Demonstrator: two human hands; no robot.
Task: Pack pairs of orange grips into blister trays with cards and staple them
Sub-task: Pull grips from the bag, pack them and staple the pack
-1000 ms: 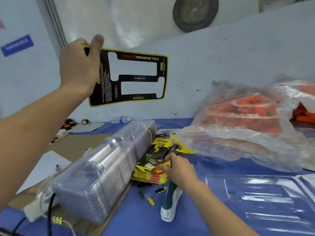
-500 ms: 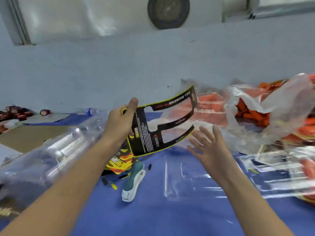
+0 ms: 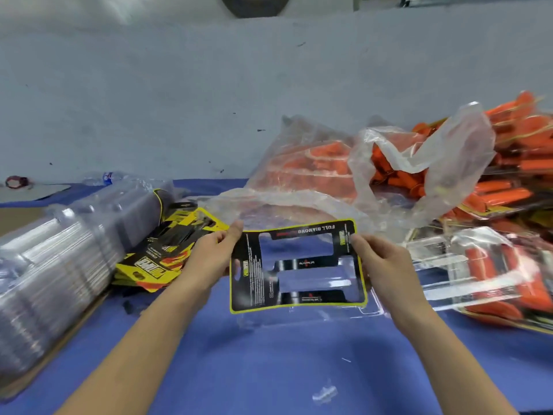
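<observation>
Pinching is applied to both short edges of the card (image 3: 250,277) by left hand (image 3: 209,259) and right hand (image 3: 386,265) fingers, just above the blister tray (image 3: 329,317); it is judged light and bendable.

The black, yellow-edged card (image 3: 250,277) reads "FULL DIAMOND" upside down along its far edge.

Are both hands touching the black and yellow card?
Touching. The head view shows the left hand pinching the card at its left edge, the right hand at its right edge.
</observation>
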